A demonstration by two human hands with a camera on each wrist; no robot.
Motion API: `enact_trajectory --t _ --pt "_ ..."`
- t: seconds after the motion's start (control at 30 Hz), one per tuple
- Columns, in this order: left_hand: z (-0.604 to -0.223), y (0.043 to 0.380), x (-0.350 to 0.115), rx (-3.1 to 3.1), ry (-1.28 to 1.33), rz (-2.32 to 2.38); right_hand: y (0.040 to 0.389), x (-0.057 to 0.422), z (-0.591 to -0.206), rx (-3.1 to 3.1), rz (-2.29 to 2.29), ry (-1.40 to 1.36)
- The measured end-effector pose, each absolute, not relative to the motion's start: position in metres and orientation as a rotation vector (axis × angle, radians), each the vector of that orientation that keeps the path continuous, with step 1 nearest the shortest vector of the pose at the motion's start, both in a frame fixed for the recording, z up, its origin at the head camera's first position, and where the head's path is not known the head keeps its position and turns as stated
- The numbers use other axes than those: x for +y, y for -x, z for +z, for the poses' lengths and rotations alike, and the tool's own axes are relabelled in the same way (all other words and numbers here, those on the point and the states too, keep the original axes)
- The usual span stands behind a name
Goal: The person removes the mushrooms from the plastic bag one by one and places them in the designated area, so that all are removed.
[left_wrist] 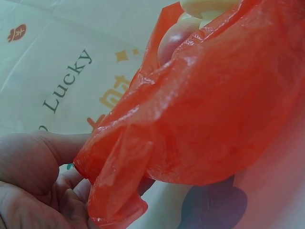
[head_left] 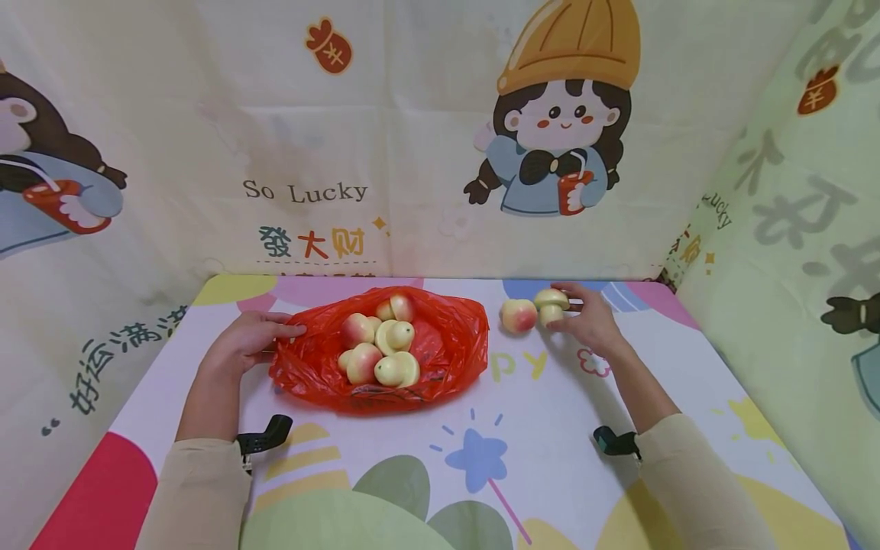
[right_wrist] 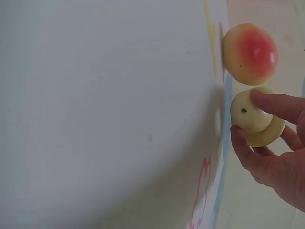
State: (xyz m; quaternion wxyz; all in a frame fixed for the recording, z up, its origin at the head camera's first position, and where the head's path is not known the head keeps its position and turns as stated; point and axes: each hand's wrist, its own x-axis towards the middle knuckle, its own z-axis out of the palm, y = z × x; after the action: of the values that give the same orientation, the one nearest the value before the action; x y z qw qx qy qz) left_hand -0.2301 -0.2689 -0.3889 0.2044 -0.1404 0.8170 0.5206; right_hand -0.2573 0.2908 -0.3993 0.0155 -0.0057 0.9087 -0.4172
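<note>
Head cam bright, fairly even; backdrop reads crisp. Soft shadow on table just left of right forearm, light from above and to the right. Wrist cams dimmer, greyer, low contrast. Left wrist: glare streaks on bag, haze at lower right. Right wrist: small highlight on peach, broad soft-edged shadow low in frame, fine detail soft.
</note>
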Motion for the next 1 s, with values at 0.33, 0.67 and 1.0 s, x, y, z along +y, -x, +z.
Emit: enact_trajectory --t 0.33,0.67,1.0 --pt "-0.389 0.23 -0.268 2.287 0.395 1.445 0.263 0.292 -0.41 2.873 -1.256 0.021" --pt "-0.387 0.229 -0.267 2.286 0.404 1.439 0.265 0.292 -0.413 2.876 -1.233 0.018" --pt "-0.386 0.229 -0.268 2.287 0.405 1.435 0.262 0.289 -0.409 2.84 -1.218 -0.001"
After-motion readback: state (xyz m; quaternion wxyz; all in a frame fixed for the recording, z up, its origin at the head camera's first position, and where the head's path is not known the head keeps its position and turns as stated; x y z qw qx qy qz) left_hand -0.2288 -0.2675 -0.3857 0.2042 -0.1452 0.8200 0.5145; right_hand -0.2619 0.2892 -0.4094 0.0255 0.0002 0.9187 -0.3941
